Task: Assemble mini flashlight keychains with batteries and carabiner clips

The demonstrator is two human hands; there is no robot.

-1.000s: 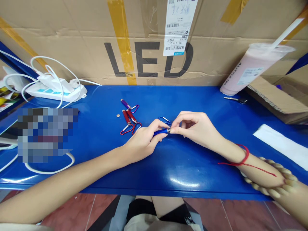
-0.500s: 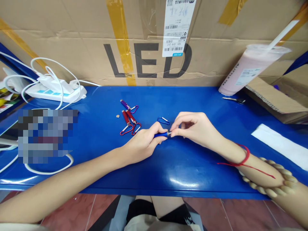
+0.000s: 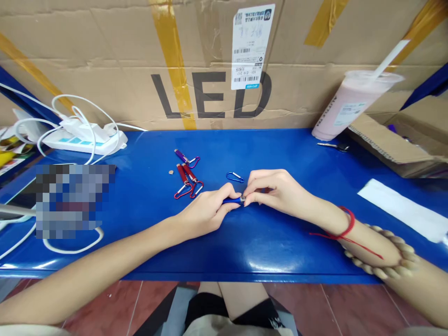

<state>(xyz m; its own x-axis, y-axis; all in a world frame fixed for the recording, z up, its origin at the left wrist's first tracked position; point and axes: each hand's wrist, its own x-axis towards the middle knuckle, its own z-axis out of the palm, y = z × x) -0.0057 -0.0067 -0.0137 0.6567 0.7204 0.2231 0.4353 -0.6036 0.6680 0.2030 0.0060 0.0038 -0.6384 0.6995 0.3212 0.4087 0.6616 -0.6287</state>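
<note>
In the middle of the head view my left hand (image 3: 212, 210) is closed around a slim blue keychain flashlight (image 3: 231, 200), which lies nearly level and points right. My right hand (image 3: 269, 189) pinches the silver end of that flashlight between thumb and fingertips; whether this end is a loose cap I cannot tell. Just behind the hands lies a blue carabiner clip (image 3: 234, 177), apart from the flashlight. To the left lie two red keychain flashlights (image 3: 185, 172) with red carabiners and a purple keychain flashlight (image 3: 181, 155) with its clip. A small round disc (image 3: 171, 172) rests beside them.
A white power strip (image 3: 84, 140) with cables is at the back left, near a pixelated patch (image 3: 73, 200). A cup with a straw (image 3: 346, 107), a key (image 3: 332, 147), an open carton (image 3: 378, 144) and white paper (image 3: 402, 210) are right. A large cardboard box (image 3: 119, 70) closes the back.
The camera view has shifted slightly. Both hands stay together at the flashlight; my right fingers now sit closer to my left hand, covering more of the silver end.
</note>
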